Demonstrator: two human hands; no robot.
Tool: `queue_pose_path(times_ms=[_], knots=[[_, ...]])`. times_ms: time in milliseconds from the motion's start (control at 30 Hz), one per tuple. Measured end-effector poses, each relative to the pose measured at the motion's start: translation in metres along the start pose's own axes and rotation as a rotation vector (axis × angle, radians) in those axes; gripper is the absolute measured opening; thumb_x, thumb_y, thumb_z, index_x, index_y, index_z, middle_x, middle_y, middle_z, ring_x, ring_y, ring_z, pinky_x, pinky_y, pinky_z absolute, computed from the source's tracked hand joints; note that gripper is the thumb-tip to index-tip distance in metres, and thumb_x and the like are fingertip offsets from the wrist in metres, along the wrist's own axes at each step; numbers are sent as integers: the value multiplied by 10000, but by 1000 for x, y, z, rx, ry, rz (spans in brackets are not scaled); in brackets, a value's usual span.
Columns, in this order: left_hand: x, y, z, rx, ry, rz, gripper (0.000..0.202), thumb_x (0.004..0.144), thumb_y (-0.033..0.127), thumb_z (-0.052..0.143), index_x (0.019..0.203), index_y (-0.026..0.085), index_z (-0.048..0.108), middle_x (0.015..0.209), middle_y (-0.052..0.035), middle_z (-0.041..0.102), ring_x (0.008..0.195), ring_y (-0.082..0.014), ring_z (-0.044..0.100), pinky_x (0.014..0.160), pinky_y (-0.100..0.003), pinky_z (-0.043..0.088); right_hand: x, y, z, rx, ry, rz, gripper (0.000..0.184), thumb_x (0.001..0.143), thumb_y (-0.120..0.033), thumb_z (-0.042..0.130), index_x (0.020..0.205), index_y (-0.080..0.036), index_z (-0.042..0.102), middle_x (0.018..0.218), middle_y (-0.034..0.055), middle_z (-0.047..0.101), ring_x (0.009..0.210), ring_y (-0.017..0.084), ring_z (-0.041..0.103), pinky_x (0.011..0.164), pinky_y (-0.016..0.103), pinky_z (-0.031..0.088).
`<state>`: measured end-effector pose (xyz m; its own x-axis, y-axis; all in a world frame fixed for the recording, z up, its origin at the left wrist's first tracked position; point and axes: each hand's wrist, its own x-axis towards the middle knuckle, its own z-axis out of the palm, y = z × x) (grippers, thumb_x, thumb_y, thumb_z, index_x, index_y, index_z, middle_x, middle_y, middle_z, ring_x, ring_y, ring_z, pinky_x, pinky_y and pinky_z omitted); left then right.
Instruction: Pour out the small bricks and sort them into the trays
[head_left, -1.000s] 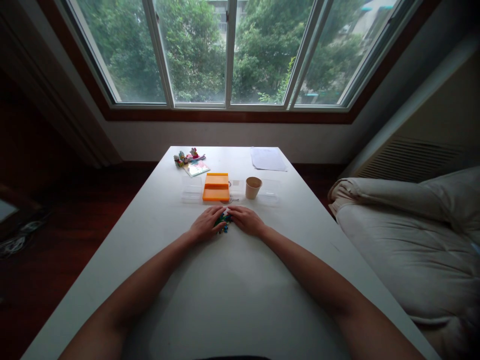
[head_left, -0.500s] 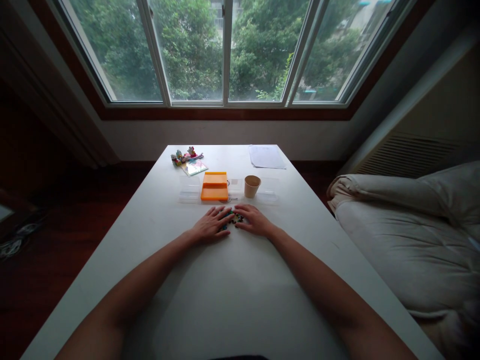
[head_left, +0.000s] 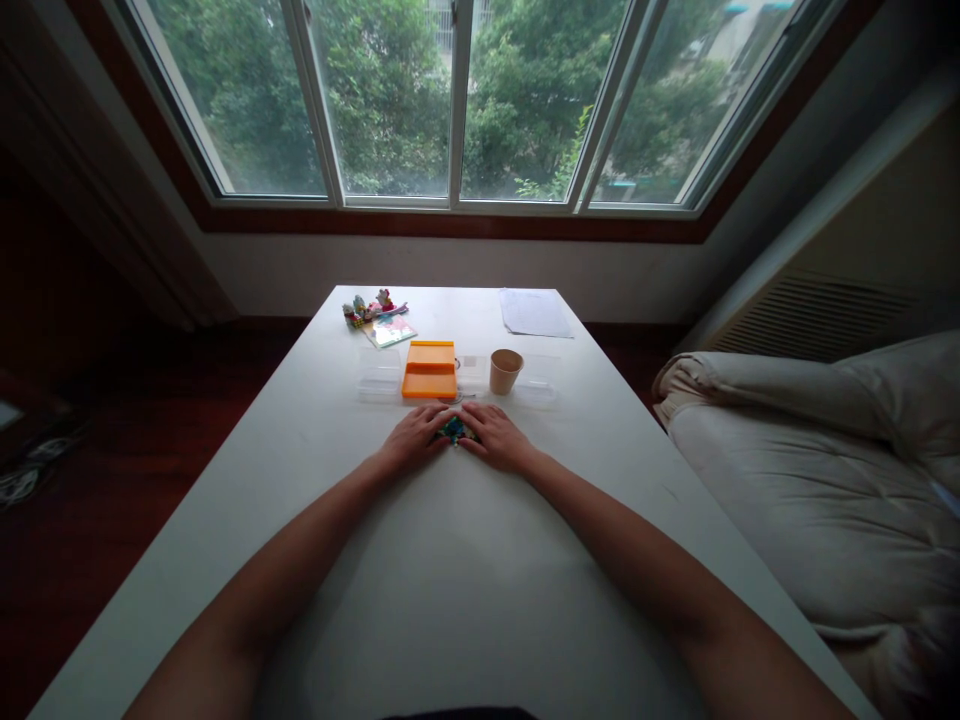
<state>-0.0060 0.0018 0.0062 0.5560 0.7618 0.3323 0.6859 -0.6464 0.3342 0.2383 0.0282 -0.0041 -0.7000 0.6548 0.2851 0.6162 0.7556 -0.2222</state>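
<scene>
A small pile of tiny multicoloured pieces, blue, green and dark, lies on the white table. They look like beads or small bricks, too small to tell which. My left hand rests along the left side of the pile, fingers stretched out. On the opposite side my right hand curves round the pile, its fingers also extended. The fingertips of both hands nearly meet behind the pieces. Neither hand grips anything, and part of the pile is hidden beneath the fingers.
Just beyond my hands are an orange tray, a brown paper cup and clear plastic boxes. Farther back lie small colourful figures, a shiny card and white paper sheets. A padded beige seat stands to the right.
My hands have moved closer together, the right one shifting left. The loose pieces are now pushed into a tighter pile between them.
</scene>
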Motion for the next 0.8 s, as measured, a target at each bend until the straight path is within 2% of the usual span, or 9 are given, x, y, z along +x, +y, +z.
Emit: queue_pose_path(times_ms=[200,400,533,600,667,733,800], knots=[[0,-1,-4,33,71,-66,505,956,356,535,1450,277,469,1341,-90,559,1233,-262,513,1080,-451,437,11,0,-1,1,33,14,512,982,-495,499,1445,-278,487,1427,109,521,1318,296,449,1103,482,349],[-7,-1,-12,66,135,-130,443,964,359,518,1399,277,521,1284,-81,589,1171,-258,534,1012,-421,471,5,2,-4,89,126,48,410,1000,-404,489,1381,-262,543,1334,101,586,1233,266,513,1054,439,403],[-16,-10,-25,81,157,-181,385,949,367,533,1316,265,587,1168,-80,620,1097,-245,572,964,-395,485,-5,4,-12,87,184,174,264,998,-380,492,1136,-238,666,1109,85,643,1065,223,574,939,353,454],[-20,-15,-32,75,99,-210,401,932,392,553,1310,261,587,1098,-68,642,1003,-222,612,894,-353,502,-7,3,-14,35,160,285,235,997,-373,493,1010,-225,675,1005,66,644,968,201,590,849,310,455],[-22,-17,-37,76,-6,-206,485,906,439,588,1358,270,545,1086,-57,666,950,-213,639,837,-319,501,-7,-1,-15,-17,120,360,227,1003,-361,481,980,-222,660,972,55,648,909,187,598,778,282,433],[-22,-16,-39,94,-91,-183,577,881,494,615,1405,284,494,1125,-57,682,967,-227,654,820,-307,490,-6,-9,-12,-57,79,370,230,1018,-340,450,996,-228,649,974,54,663,891,183,607,745,269,410],[-21,-14,-39,115,-127,-171,619,867,529,623,1419,294,472,1159,-61,688,995,-245,661,810,-303,480,-3,-19,-9,-85,50,350,242,1030,-328,418,1036,-237,643,984,60,675,893,185,616,738,265,400]])
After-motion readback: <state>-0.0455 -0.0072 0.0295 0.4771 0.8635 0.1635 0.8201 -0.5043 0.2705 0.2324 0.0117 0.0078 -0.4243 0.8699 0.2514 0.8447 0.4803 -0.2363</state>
